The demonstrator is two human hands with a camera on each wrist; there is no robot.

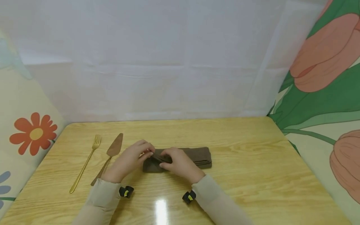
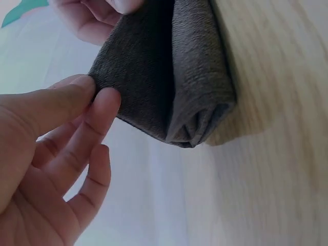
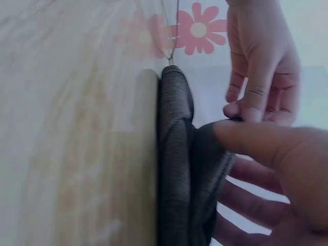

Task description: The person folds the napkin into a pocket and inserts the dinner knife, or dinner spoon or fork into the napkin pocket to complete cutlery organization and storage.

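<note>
Head view: the left hand (image 1: 130,161) and right hand (image 1: 180,161) pinch a raised flap (image 2: 136,77) of the brown cloth (image 1: 198,153), already folded into a strip, though the flap isn't yet flat.

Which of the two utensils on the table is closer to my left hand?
The cake server, with the broad triangular blade. It lies between your left hand and the fork, which is slimmer, tined and farther left.

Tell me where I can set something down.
Free: the table from the cloth to the right edge, and the strip between cloth and white sheet. Crowded: the left, with fork and server, and the middle, where left hand and right hand grip the cloth.
</note>
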